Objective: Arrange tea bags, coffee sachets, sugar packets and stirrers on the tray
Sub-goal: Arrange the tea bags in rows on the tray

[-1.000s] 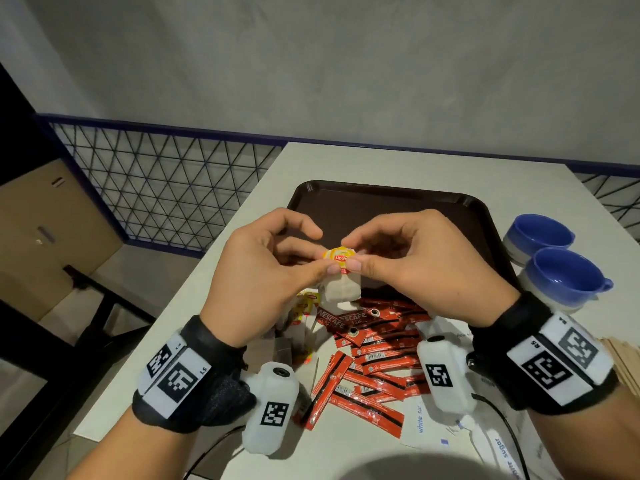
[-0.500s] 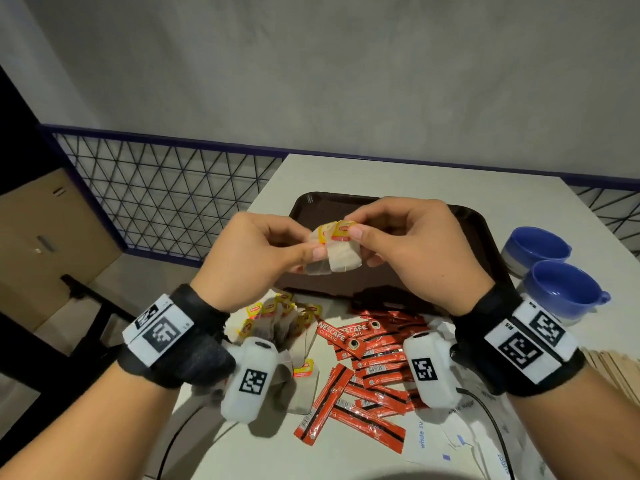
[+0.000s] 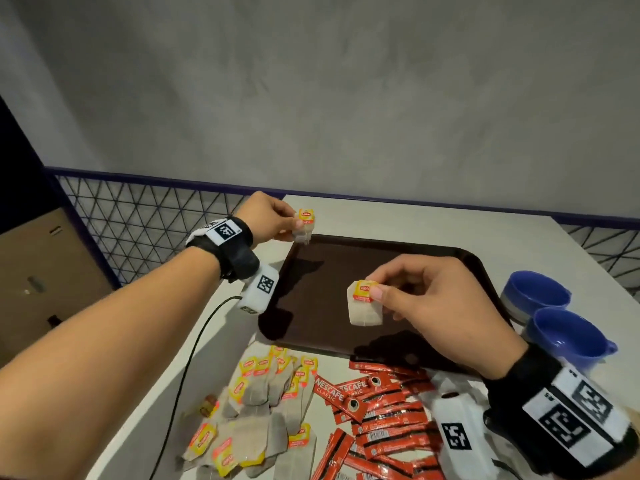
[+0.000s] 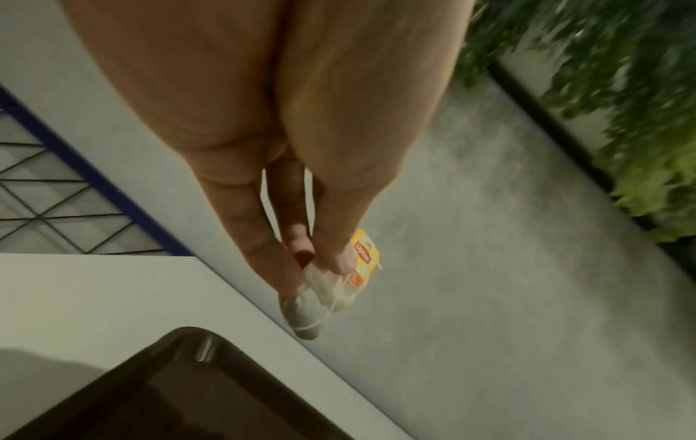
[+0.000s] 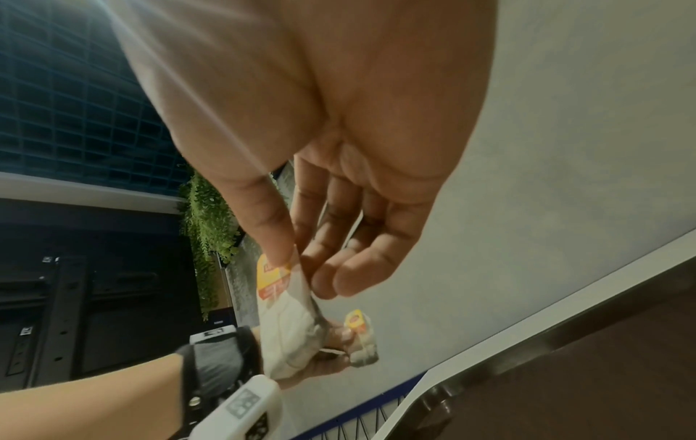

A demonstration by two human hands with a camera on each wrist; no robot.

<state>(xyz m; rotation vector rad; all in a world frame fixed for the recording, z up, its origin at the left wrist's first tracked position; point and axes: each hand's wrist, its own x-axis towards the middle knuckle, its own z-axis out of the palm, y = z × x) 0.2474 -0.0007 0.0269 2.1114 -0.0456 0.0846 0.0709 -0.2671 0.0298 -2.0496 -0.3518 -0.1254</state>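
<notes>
My left hand [image 3: 277,220] pinches a tea bag [image 3: 304,227] with a yellow tag, held above the far left corner of the dark brown tray [image 3: 429,252]. My right hand [image 3: 408,296] pinches a second tea bag [image 3: 364,306] by its yellow tag [image 3: 365,292], hanging over the tray's middle. In the left wrist view my fingers [image 4: 271,256] grip the tea bag [image 4: 324,297] over the tray's corner [image 4: 180,342]. In the right wrist view thumb and fingers [image 5: 278,250] hold the tea bag [image 5: 290,327].
A heap of tea bags [image 3: 263,403] and red coffee sachets [image 3: 377,410] lies on the white table [image 3: 433,220] in front of the tray. Two blue cups [image 3: 561,327] stand at the right. A mesh railing [image 3: 138,223] borders the table's left.
The two tea bags were held together between both hands; now they are apart. My left hand has moved to the tray's far left corner and my right hand holds the other bag over the tray.
</notes>
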